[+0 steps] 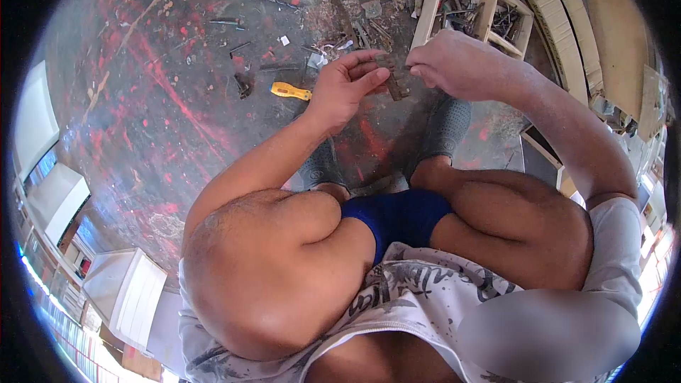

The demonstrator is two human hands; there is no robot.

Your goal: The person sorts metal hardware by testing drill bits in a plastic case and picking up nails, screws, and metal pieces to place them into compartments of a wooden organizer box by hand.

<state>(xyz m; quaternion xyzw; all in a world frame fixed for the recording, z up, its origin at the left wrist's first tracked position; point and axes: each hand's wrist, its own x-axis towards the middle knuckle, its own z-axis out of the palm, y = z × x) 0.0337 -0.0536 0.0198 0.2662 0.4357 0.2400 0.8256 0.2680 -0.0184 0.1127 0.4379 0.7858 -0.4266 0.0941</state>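
My left hand [342,89] is closed in a pinch, thumb and fingers curled at the edge of a flat, rusty, notched metal piece [394,79]. That piece looks like a hinge, but its kind is not certain. Just to its right, my right hand [457,64] is closed, fingers folded and pressed together; whatever they may hold is hidden. A screwdriver's yellow handle [289,91] lies on the floor left of my left wrist, its far end behind the wrist. Beyond my right hand stands a wooden divided box [434,1] with metal bits inside.
Loose metal scraps, drill bits [277,1] and dust are scattered over the red-stained floor [177,92]. Long cardboard pieces [550,21] lie right of the box. My shoes [445,128] are below my hands. White box-like pieces [128,287] stand at the left.
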